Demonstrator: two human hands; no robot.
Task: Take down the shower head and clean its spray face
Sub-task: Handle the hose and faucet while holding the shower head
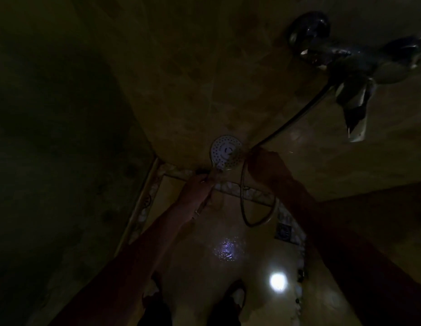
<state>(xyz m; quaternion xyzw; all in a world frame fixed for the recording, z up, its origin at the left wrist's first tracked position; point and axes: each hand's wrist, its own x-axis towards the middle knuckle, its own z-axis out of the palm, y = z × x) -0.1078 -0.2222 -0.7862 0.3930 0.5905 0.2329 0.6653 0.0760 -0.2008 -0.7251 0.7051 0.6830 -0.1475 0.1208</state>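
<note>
The scene is very dark. The round white shower head (222,150) is off its holder at mid frame, its dotted spray face turned up toward me. My left hand (196,192) grips its handle from below. My right hand (267,164) is at the head's right edge, where the hose (296,114) passes. A dim brownish patch lies over the right part of the spray face; I cannot tell whether it is my fingers or something they hold. The hose loops down (256,223) below my right wrist.
The chrome mixer tap (341,55) with its spout juts from the tiled wall (204,78) at the upper right. Below me are the wet shower floor (204,267), a square drain (283,231), a bright lamp reflection (277,281) and my feet (230,300).
</note>
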